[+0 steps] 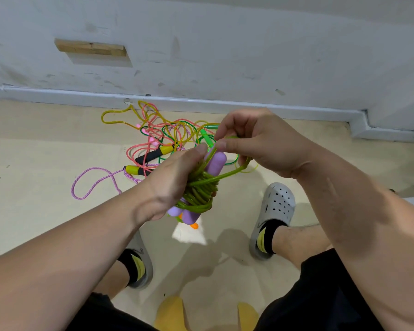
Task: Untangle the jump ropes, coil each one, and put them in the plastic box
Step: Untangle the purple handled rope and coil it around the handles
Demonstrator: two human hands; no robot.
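The left hand (175, 177) curls tight round a green jump rope (201, 189) coiled about its purple handles (215, 163); the right hand (261, 142) pinches the rope's loose loop just above the coil; beyond, the other tangled ropes (163, 134) lie on the floor (46, 151) near its far edge.

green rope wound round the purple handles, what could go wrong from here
1. The free end of the green rope is only pinched by the right hand. If that pinch slips, the coils round the purple handles, gripped by the left hand, could spring loose.
2. The tangled ropes lie on the floor just ahead of the shoes. A step forward might snag or drag them.
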